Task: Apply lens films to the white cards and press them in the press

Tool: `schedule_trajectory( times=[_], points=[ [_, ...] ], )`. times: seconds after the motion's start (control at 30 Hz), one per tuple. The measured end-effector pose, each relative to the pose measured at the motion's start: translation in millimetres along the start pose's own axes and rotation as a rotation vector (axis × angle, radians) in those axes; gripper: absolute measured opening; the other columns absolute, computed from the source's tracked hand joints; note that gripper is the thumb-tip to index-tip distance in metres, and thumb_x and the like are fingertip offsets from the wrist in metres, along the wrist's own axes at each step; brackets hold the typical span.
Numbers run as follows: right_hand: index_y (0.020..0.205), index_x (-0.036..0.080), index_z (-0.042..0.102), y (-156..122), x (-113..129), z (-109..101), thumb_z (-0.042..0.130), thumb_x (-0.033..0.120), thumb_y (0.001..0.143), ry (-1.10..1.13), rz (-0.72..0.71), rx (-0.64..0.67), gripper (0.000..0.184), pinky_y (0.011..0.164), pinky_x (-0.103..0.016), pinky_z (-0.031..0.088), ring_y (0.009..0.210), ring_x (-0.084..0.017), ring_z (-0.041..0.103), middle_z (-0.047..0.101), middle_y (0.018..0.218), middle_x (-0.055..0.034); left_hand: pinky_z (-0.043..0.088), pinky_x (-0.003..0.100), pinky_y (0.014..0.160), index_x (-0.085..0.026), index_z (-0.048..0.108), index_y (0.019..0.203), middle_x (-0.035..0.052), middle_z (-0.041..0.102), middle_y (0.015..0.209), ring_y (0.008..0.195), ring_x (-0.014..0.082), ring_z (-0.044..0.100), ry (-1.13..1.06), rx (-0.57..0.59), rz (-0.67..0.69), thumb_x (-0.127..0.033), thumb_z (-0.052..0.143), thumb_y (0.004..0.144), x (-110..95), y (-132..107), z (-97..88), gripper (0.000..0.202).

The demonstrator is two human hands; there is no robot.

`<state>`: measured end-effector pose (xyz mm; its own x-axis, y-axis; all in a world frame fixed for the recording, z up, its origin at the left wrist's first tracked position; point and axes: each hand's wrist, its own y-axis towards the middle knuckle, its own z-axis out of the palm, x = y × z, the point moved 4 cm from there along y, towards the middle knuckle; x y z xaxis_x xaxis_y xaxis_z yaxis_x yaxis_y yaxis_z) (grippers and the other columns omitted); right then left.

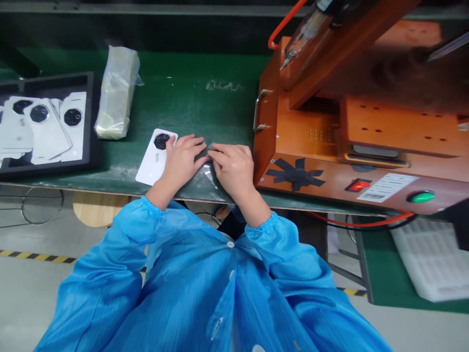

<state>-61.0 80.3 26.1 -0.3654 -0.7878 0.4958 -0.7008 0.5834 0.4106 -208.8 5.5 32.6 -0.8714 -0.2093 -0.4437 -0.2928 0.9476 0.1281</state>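
Left of the white panel (151, 164), a black tray (94, 149) holds similar panels (47, 134). The panel, on the surface (183, 98), should be light and stiff (best held by its edges). Over its right side, the left hand (183, 157) spreads its fingers. Right of the panel, the right hand (234, 170) bunches fingers at clear film (209, 175), likely limp; any grip cannot be told. Farther right: an orange machine (315, 134).

Open green tabletop (176, 93) ahead, orange machine (311, 139) blocking right; wrapped block (116, 95) left

Floor (22, 298): pale grey — yellow-and-black striped tape (44, 256)
Worktop (190, 93): green, somewhat shiny
Stool (95, 208): round, wooden — below worktop's edge
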Motion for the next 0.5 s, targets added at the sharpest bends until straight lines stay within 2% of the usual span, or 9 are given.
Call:
schedule_trajectory(
  times=[0.07, 0.13, 0.23, 0.33, 0.4, 0.43, 0.5],
  points=[
    [0.104, 0.025, 0.079, -1.5, 2.3, -4.3, 0.053, 0.015, 0.104, -0.02, 0.006, -0.028, 0.028, 0.106, -0.054, 0.047, 0.126, -0.032, 0.065, 0.074, 0.133, -0.0115, 0.013, 0.074, 0.131, -0.027, 0.07, 0.146, 0.0118, 0.06, 0.162, 0.157, 0.0408, 0.045, 0.017, 0.06, 0.021, -0.038, 0.074, 0.097, -3.6, 1.6, -0.4, 0.05],
    [0.103, 0.024, 0.077, -3.3, 6.7, -12.1, 0.053, 0.016, 0.103, -0.018, 0.029, -0.079, 0.025, 0.104, -0.056, 0.049, 0.127, -0.034, 0.062, 0.071, 0.134, -0.014, 0.002, 0.078, 0.131, -0.025, 0.063, 0.155, 0.0136, 0.051, 0.169, 0.163, 0.0446, 0.034, 0.033, 0.107, 0.049, -0.041, 0.077, 0.093, -6.8, 5.4, -0.3, 0.065],
    [0.102, 0.024, 0.073, -4.4, 15.9, -29.3, 0.051, 0.019, 0.103, 0.026, 0.048, -0.165, 0.023, 0.102, -0.055, 0.052, 0.116, -0.033, 0.064, 0.07, 0.12, -0.0143, -0.004, 0.077, 0.131, -0.022, 0.058, 0.159, 0.0152, 0.046, 0.173, 0.166, 0.0477, 0.023, 0.045, 0.144, 0.062, -0.048, 0.08, 0.088, -6.1, 14.5, 0.7, 0.078],
    [0.102, 0.024, 0.069, 1.2, 19.8, -47.3, 0.049, 0.019, 0.102, 0.086, 0.056, -0.222, 0.021, 0.097, -0.049, 0.055, 0.103, -0.03, 0.067, 0.071, 0.104, -0.0107, 0.001, 0.073, 0.133, -0.023, 0.048, 0.165, 0.016, 0.033, 0.179, 0.168, 0.0476, 0.016, 0.014, 0.147, 0.041, -0.051, 0.087, 0.081, -1.7, 18.7, -3.6, 0.097],
    [0.101, 0.024, 0.069, 9.1, 17.4, -54.7, 0.049, 0.017, 0.1, 0.13, 0.072, -0.201, 0.021, 0.092, -0.045, 0.056, 0.095, -0.027, 0.067, 0.071, 0.098, -0.0084, 0.008, 0.07, 0.134, -0.025, 0.042, 0.168, 0.0151, 0.028, 0.181, 0.168, 0.046, 0.017, -0.049, 0.095, 0.031, -0.049, 0.086, 0.082, -2.2, 12.6, -14.1, 0.1],
    [0.101, 0.024, 0.069, 13.8, 15.9, -56.4, 0.05, 0.017, 0.099, 0.153, 0.074, -0.161, 0.02, 0.09, -0.043, 0.056, 0.092, -0.026, 0.067, 0.071, 0.096, -0.0075, 0.014, 0.068, 0.134, -0.026, 0.041, 0.168, 0.0151, 0.031, 0.18, 0.167, 0.0447, 0.022, -0.102, 0.052, 0.032, -0.048, 0.083, 0.084, -4.2, 6.4, -21.3, 0.097],
    [0.099, 0.023, 0.069, 22.8, 16.1, -55.6, 0.052, 0.015, 0.096, 0.205, 0.04, -0.03, 0.02, 0.087, -0.041, 0.056, 0.089, -0.024, 0.067, 0.072, 0.095, -0.0061, 0.032, 0.06, 0.129, -0.025, 0.045, 0.164, 0.0162, 0.047, 0.171, 0.157, 0.0405, 0.043, -0.264, -0.026, 0.037, -0.046, 0.08, 0.087, -10.4, -10.9, -35.1, 0.087]
  ],
)
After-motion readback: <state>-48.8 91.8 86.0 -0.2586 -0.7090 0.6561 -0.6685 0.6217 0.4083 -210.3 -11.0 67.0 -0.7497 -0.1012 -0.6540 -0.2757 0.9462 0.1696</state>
